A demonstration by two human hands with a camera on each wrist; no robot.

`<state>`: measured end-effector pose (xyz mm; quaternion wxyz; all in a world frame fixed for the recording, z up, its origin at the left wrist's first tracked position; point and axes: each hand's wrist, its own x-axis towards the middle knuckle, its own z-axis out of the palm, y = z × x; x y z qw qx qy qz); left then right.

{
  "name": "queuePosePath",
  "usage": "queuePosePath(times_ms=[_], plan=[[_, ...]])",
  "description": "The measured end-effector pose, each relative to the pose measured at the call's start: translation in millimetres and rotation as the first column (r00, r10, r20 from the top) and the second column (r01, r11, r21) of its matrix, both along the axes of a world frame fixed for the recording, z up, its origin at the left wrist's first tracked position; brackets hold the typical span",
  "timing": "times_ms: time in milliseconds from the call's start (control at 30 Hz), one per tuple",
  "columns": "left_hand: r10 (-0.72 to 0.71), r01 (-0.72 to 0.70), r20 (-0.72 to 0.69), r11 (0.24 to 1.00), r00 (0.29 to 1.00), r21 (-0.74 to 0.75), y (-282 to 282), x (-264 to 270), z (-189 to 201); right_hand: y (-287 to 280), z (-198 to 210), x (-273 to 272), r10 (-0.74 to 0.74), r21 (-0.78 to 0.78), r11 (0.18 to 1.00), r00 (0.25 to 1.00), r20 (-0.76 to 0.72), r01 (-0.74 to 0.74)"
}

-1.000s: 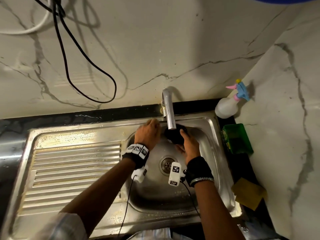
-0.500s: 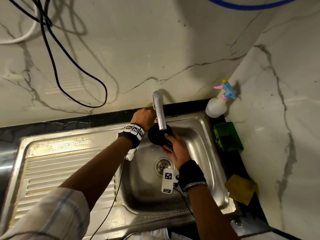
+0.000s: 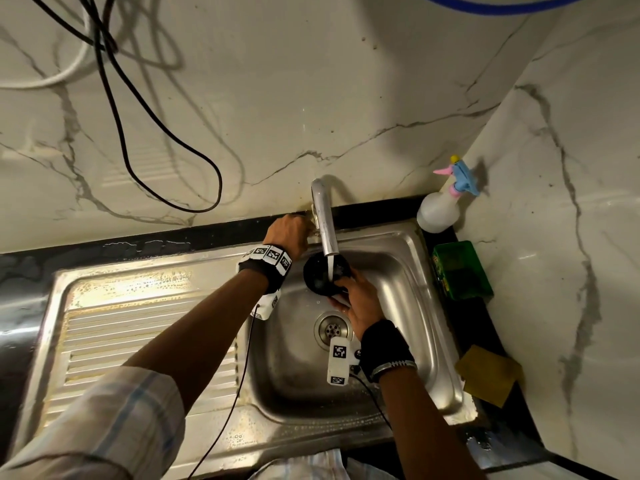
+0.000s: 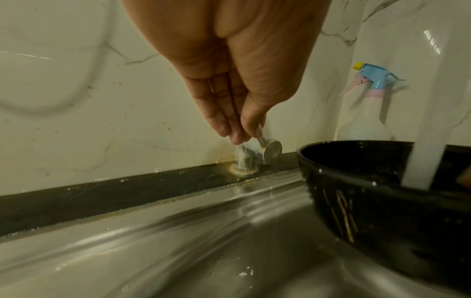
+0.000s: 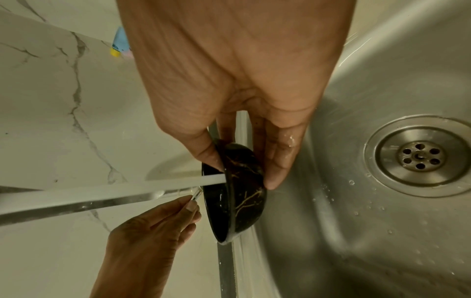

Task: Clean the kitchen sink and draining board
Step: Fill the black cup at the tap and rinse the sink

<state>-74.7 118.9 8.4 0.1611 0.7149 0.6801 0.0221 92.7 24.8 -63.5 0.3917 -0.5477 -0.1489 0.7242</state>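
Observation:
A steel sink [image 3: 408, 341] with a ribbed draining board [image 3: 138, 341] on its left fills the counter. My right hand [image 3: 360, 299] grips the rim of a black bowl [image 3: 320, 277] with gold veins [image 5: 242, 201], thumb inside and fingers underneath, under the tap spout [image 3: 323, 220]. White water [image 4: 423, 141] streams into the bowl [image 4: 382, 191]. My left hand [image 4: 237, 129] pinches the chrome tap lever [image 4: 267, 147] at the wall behind the sink, also seen as the left hand [image 3: 287, 230] in the head view.
A spray bottle [image 3: 440, 206] stands in the back right corner. A green soap tray [image 3: 460, 271] and a yellow cloth [image 3: 488, 375] lie on the black counter right of the sink. The drain [image 3: 332, 329] sits mid-basin. Black cables [image 3: 138, 133] hang on the wall.
My left hand left the bowl and reached back to the tap lever. Water now runs from the spout into the bowl, which my right hand holds alone.

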Motion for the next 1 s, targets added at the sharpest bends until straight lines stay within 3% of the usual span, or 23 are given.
queuePosePath(times_ms=[1000], plan=[[-0.001, 0.001, 0.006, 0.998, 1.000, -0.059, 0, 3, 6, -1, -15, 5, -0.036, -0.029, 0.999, 0.999, -0.011, 0.035]])
